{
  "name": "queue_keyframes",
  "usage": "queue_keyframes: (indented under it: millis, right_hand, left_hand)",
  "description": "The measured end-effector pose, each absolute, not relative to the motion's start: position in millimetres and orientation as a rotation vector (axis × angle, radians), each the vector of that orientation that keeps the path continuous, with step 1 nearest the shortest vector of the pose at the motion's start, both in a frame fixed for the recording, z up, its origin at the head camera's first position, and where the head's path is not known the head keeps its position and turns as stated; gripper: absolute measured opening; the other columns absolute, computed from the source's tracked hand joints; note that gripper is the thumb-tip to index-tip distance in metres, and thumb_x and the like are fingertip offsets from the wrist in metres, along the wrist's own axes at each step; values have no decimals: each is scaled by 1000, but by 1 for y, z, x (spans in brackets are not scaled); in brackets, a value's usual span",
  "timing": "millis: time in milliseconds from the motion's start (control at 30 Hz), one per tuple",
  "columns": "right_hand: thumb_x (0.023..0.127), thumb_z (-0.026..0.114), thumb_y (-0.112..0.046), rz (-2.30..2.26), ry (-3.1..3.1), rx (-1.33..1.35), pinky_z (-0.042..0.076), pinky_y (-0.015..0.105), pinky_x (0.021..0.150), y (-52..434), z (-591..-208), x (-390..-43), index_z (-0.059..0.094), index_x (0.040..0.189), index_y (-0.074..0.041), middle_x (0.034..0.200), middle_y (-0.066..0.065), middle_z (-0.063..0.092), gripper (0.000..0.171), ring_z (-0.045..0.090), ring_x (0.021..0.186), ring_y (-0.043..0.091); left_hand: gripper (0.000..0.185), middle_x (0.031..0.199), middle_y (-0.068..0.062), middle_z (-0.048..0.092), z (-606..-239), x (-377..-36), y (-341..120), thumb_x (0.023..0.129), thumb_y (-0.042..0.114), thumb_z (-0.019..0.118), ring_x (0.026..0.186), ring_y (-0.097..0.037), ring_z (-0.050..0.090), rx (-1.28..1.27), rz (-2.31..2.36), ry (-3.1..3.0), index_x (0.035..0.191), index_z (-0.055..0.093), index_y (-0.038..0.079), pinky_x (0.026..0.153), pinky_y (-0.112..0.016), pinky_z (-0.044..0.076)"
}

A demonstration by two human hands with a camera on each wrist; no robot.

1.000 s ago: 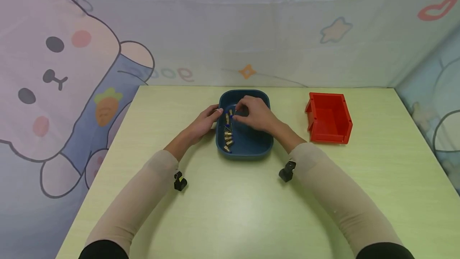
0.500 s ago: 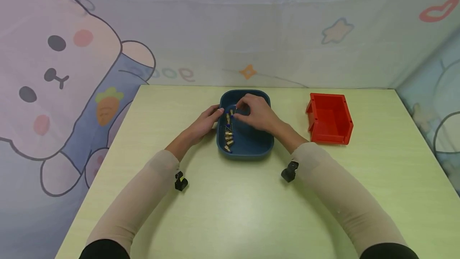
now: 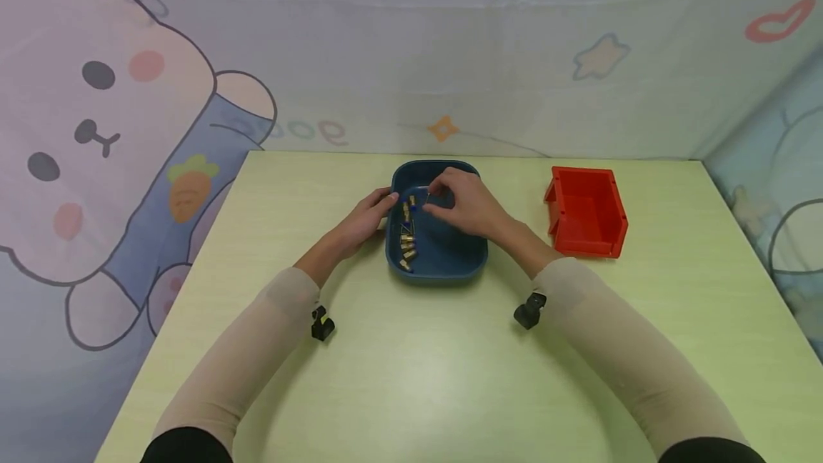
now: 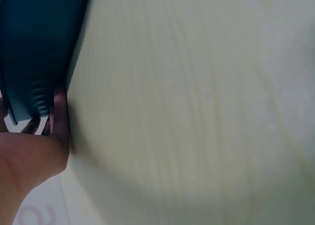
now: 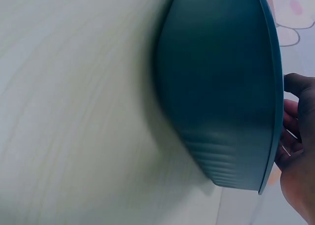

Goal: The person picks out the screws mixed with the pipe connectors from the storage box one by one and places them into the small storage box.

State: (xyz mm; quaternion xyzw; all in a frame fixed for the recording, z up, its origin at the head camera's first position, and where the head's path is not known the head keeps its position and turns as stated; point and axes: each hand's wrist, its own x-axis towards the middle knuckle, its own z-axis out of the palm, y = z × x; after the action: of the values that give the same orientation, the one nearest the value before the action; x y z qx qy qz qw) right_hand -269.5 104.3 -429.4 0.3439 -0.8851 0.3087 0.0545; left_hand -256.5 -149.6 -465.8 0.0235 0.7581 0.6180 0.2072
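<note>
In the head view a dark blue tray (image 3: 450, 256) stands on the table. Several small brass-coloured pieces (image 3: 408, 240), some with blue ends, lie in a row along its left side. My left hand (image 3: 366, 218) holds the tray's left wall, thumb at the rim and fingers along the outside; the left wrist view shows those fingers against the wall. Over the tray, my right hand (image 3: 468, 202) pinches a small thin metal piece (image 3: 428, 196) between thumb and forefinger; its exact kind is too small to tell. The tray wall hides the pinch in the right wrist view.
A red open-fronted bin (image 3: 588, 216) stands to the right of the tray, near the table's back. The pale wooden table (image 3: 411, 377) ends at a cloth backdrop (image 3: 386, 56) with cartoon prints.
My right hand has shifted slightly to the right, away from the row of brass pieces, with the thin piece between its fingertips. The left hand and the tray stay in place.
</note>
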Motion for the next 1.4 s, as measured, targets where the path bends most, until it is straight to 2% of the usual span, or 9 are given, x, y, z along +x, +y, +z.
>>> queue_keyframes:
  millis: [267, 467, 733, 1033, 1233, 1400]
  right_hand:
    - [95, 82, -24, 925, -2675, 1078, 56, 43, 90, 115, -428, -263, 73, 112, 1, 107, 12, 66, 32, 66, 99, 30]
    - [96, 82, -24, 916, -2713, 1044, 56, 44, 91, 125, -427, -261, 72, 114, 2, 107, 12, 66, 33, 66, 101, 33]
    - [95, 83, -21, 879, -2704, 1028, 56, 44, 91, 135, -423, -257, 72, 114, 2, 108, 13, 67, 31, 65, 100, 29]
    - [96, 82, -18, 887, -2683, 1026, 58, 45, 88, 146, -427, -255, 71, 115, 2, 109, 16, 66, 30, 66, 100, 34]
    - [95, 82, -19, 930, -2673, 1009, 58, 44, 82, 153, -425, -255, 72, 114, 1, 109, 17, 67, 29, 66, 98, 34]
    - [95, 82, -18, 941, -2654, 987, 60, 47, 81, 161, -423, -253, 71, 112, 0, 106, 15, 67, 27, 65, 96, 32]
  left_hand:
    - [65, 168, -13, 36, -470, -259, -154, 114, 48, 43, 156, -33, 32, 60, 1723, 2124, 167, 28, 13, 123, -55, 36]
    - [68, 169, -13, 35, -473, -261, -155, 113, 50, 44, 156, -33, 32, 67, 1709, 2127, 167, 27, 13, 125, -55, 33]
    - [68, 168, -13, 35, -470, -260, -154, 113, 51, 44, 156, -33, 32, 69, 1715, 2122, 167, 28, 13, 125, -55, 33]
    - [68, 169, -13, 35, -469, -261, -153, 113, 50, 44, 156, -33, 32, 76, 1715, 2117, 167, 27, 11, 123, -54, 36]
    - [68, 167, -14, 37, -469, -260, -152, 113, 50, 44, 155, -33, 34, 88, 1714, 2116, 167, 28, 11, 121, -55, 39]
    - [68, 167, -13, 37, -470, -259, -151, 113, 51, 45, 155, -33, 34, 92, 1723, 2115, 166, 29, 11, 120, -54, 40]
